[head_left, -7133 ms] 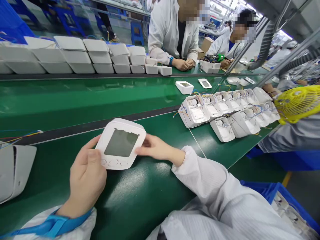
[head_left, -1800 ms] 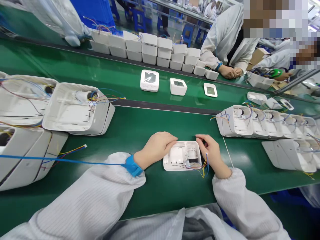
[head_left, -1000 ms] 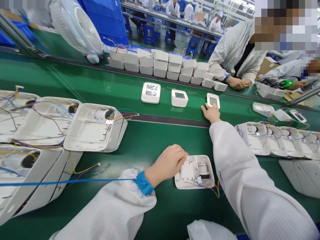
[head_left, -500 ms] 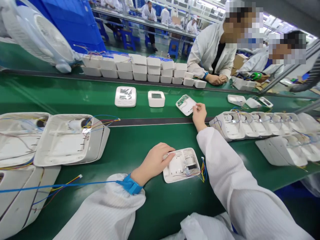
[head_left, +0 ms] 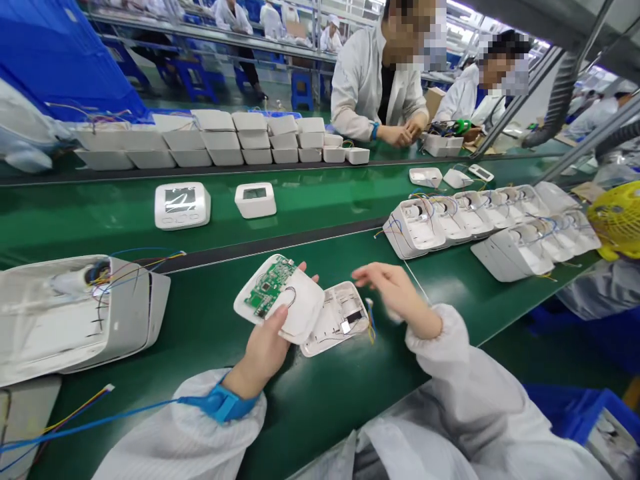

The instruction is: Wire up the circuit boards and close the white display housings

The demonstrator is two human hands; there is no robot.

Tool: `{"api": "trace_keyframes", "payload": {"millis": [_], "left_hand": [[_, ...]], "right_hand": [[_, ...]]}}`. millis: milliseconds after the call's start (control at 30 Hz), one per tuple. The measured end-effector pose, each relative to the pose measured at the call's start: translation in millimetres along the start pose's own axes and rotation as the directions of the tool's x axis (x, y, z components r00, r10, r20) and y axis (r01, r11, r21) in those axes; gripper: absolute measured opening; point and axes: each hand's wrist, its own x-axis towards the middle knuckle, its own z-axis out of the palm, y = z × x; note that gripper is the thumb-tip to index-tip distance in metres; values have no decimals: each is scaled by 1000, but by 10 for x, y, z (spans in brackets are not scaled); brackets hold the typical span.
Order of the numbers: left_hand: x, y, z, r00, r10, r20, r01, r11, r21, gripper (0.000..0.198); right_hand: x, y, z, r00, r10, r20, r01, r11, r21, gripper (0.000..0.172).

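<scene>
My left hand grips a white plastic cover, thumb on top and fingertips showing at its far edge. A green circuit board lies on the cover's upturned inner side, with a thin dark wire beside it. Partly under the cover, a white housing half rests on the green bench, its inside facing up with white and black parts in it. A bundle of coloured wires sticks out at its right end. Just right of the housing, my right hand hovers, slightly blurred, fingers stretched out and holding nothing.
Stacked white housings with loose wires stand left and in rows at right. Two white units with screens sit on the belt. Across it are more housings and co-workers. A blue wrist cord trails left.
The cover with the circuit board has come off the belt and is now in my left hand, above the housing half. My right hand has let go of it and drawn back. The view has shifted right.
</scene>
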Motion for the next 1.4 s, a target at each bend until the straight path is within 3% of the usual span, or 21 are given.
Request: {"api": "trace_keyframes", "payload": {"millis": [100, 200, 267, 367, 433, 600, 800, 900, 967, 1133, 1233, 1400], "left_hand": [[5, 120, 155, 999, -27, -41, 20, 984, -177, 63], [52, 152, 185, 993, -98, -73, 77, 967, -243, 69], [71, 141, 165, 986, -155, -69, 133, 959, -250, 67], [62, 115, 122, 984, -172, -43, 158, 960, -230, 65], [46, 97, 90, 986, -165, -21, 158, 969, -187, 63], [27, 46, 16, 995, -97, 29, 99, 992, -77, 61], [14, 18, -13, 999, -33, 31, 35, 998, -59, 62], [1, 15, -8, 998, -31, 49, 33, 999, -34, 63], [-11, 8, -5, 998, -25, 50, 26, 1000, -18, 63], [-56, -26, -16, 995, -70, 69, 71, 997, -19, 67], [-78, -34, -26, 993, -88, 74, 90, 996, -26, 69], [-85, -35, -50, 991, -99, 94, 101, 995, -16, 70]], "right_hand": [[-166, 73, -316, 984, 108, 142, -91, 988, -123, 67], [-384, -26, -369, 978, 17, 207, 15, 989, -149, 45], [-464, -160, -278, 984, -63, 168, 89, 984, -152, 30], [-387, -362, -89, 980, -103, 169, 140, 966, -219, 20], [-232, -470, 16, 962, -61, 265, 139, 949, -284, 17], [115, -627, 200, 860, 66, 506, 135, 927, -350, 6], [78, -586, 319, 785, 36, 618, 136, 964, -228, 16], [16, -555, 338, 816, -15, 578, 181, 956, -231, 6], [11, -526, 346, 850, -71, 522, 215, 951, -221, 10], [138, -354, 364, 951, -210, 229, 284, 886, -366, 5], [213, -238, 377, 953, -257, 160, 302, 819, -488, 6], [206, -163, 415, 931, -318, 178, 355, 682, -639, 17]]}}
